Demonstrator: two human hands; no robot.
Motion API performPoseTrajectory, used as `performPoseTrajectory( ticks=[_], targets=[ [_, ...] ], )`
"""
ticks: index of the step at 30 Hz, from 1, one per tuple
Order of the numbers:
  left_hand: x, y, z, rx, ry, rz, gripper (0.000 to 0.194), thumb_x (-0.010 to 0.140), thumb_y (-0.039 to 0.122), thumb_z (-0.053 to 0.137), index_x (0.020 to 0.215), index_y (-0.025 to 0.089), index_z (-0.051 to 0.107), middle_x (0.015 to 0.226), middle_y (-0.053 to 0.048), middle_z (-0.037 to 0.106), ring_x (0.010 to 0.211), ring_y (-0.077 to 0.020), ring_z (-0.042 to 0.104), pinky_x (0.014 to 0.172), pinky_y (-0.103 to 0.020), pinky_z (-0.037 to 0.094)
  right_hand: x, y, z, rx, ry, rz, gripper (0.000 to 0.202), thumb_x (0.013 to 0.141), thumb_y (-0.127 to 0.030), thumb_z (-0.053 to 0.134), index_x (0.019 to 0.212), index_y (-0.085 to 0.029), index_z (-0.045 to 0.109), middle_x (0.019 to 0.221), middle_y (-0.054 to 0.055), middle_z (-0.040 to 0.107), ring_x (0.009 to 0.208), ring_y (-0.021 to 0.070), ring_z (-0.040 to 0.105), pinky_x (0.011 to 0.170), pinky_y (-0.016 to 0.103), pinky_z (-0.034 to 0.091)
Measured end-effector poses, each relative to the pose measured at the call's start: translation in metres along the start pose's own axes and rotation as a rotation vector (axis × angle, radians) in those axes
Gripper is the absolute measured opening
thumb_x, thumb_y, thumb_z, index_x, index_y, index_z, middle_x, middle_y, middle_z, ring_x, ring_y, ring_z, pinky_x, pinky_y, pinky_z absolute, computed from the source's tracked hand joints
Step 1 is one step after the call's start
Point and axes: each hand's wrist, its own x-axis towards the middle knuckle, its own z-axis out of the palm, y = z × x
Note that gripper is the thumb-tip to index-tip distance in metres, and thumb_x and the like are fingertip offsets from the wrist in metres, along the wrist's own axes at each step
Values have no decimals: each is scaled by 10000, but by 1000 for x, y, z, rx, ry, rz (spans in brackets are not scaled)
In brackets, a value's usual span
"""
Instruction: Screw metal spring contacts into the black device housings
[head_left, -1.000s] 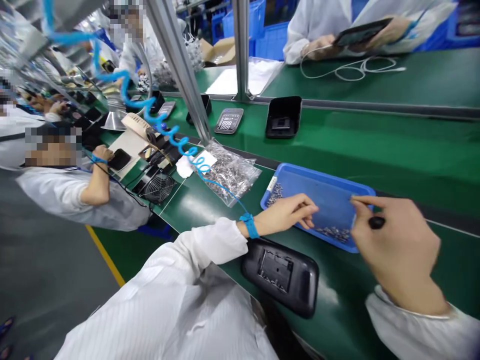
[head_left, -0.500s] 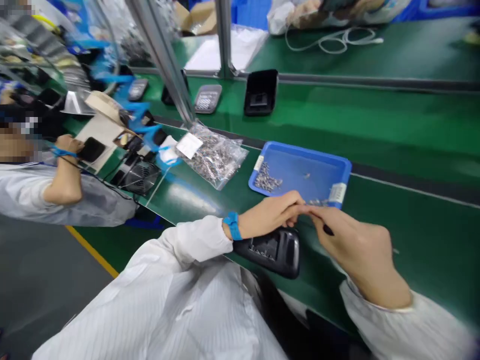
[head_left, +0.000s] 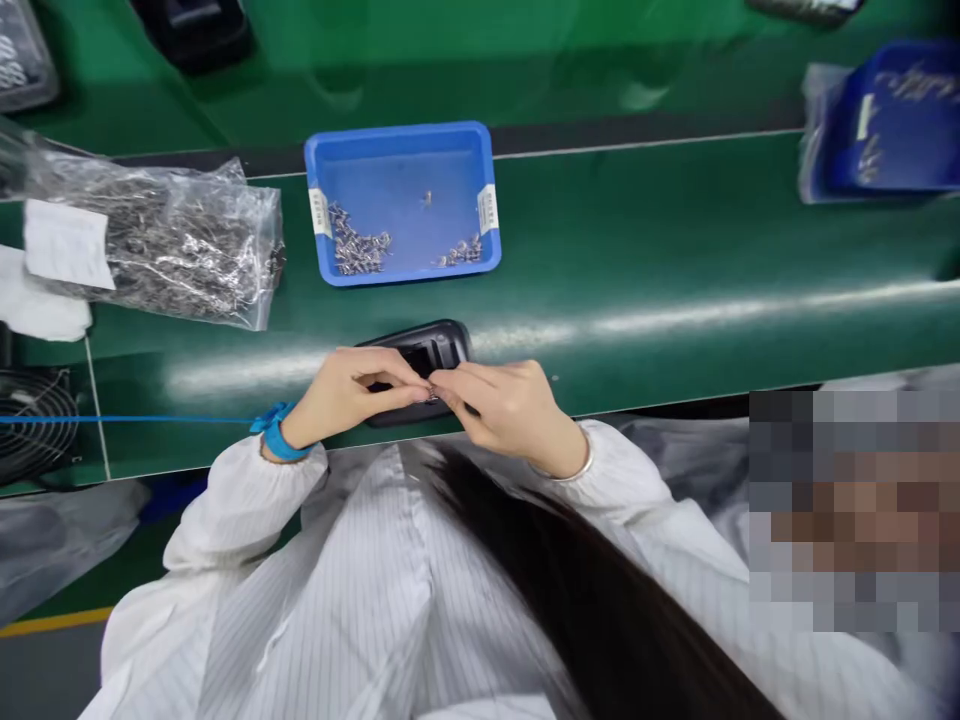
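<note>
My left hand, with a blue wrist strap, is closed in a pinch over the black plastic housing at the table's near edge. The fingertips of my right hand are pinched too and meet the left ones. A small shiny metal part shows between the fingertips of both hands; its exact shape is too small to tell. Both hands cover much of the housing. Beyond them stands a blue tray with small metal parts heaped in its near left corner and fewer at the near right.
A clear bag of metal parts lies to the left, above a black fan. Another blue tray is at the far right. A black housing sits on the green strip at the back. A person sits at the right.
The view has swung to the right and down. My hands have come down from the near edge of the blue tray to the black housing, with their fingertips together there.
</note>
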Motion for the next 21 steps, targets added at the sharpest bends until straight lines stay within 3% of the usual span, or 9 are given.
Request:
performPoseTrajectory(
  ticks=[4,6,8,10,13,21],
  targets=[
    [0,-12,1,208,103,173,55,843,260,733,824,213,712,837,-20,682,778,-136,652,720,-267,547,-12,-15,6,61,73,172,214,971,-196,510,1100,-153,674,959,5,737,770,70,667,596,205,425],
    [2,-19,2,378,182,254,29,842,228,728,850,220,702,868,-18,659,832,-145,642,761,-290,539,-18,-22,8,101,139,182,219,955,-156,533,1136,-130,653,1043,25,735,905,67,683,701,170,483],
    [5,-28,2,529,212,324,38,856,196,703,880,219,686,891,-19,648,913,-169,646,814,-325,526,-22,-28,13,104,155,139,199,942,-133,544,1107,-126,655,1051,13,738,923,59,687,718,163,505],
    [9,-37,3,627,197,375,39,869,179,679,887,211,665,964,-33,646,1071,-213,625,912,-382,502,-25,-31,18,46,99,118,195,941,-148,546,1097,-134,661,1051,-7,739,839,52,692,629,190,500],
    [14,-44,2,658,172,379,35,879,182,662,890,201,635,1065,-52,617,1218,-246,556,1008,-432,463,-25,-32,23,-38,10,92,226,940,-158,531,1119,-130,666,1057,-15,737,772,54,687,533,241,455],
    [17,-36,2,579,153,248,32,917,208,617,924,193,590,1060,-53,578,1183,-219,563,1020,-412,484,-21,-30,23,-40,-25,114,261,985,-205,473,1120,-151,690,1052,-5,739,706,56,665,513,241,428]
  ],
)
